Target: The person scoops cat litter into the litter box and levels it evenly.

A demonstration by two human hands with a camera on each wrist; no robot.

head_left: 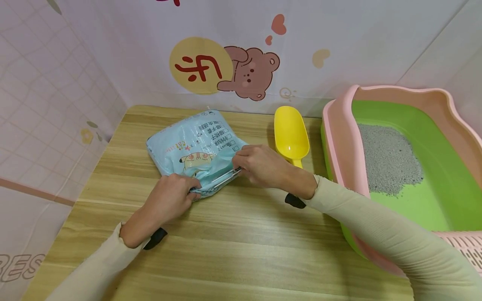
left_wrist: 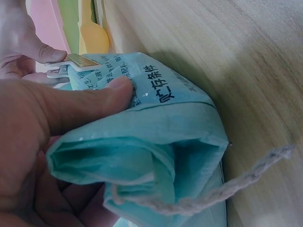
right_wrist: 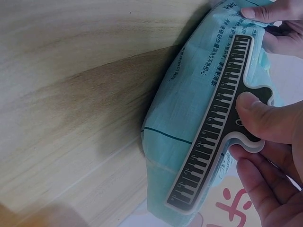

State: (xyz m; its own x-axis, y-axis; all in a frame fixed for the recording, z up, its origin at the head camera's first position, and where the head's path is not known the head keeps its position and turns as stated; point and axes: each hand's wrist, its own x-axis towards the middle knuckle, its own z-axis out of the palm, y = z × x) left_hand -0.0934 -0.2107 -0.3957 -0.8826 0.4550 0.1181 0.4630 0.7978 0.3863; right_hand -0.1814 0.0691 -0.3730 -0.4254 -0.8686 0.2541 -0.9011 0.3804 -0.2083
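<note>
A light blue bag (head_left: 184,140) printed with a cartoon cat and writing lies on the wooden table, its folded mouth edge toward the person. My left hand (head_left: 167,198) pinches one end of that fold; in the left wrist view the thumb presses on the layered blue film (left_wrist: 137,123), and a piece of braided cord (left_wrist: 213,198) hangs by the open end. My right hand (head_left: 260,165) grips the handle of a sealing clip (right_wrist: 208,132) between thumb and fingers. Long, flat and piano-key patterned, the clip lies along the bag's folded edge.
Right of the bag lies a yellow scoop (head_left: 290,133), its handle partly behind the right wrist. A pink and green litter box (head_left: 346,142) stands at the right, with grey litter (head_left: 389,161) inside. Behind the table hangs a printed cloth (head_left: 339,25).
</note>
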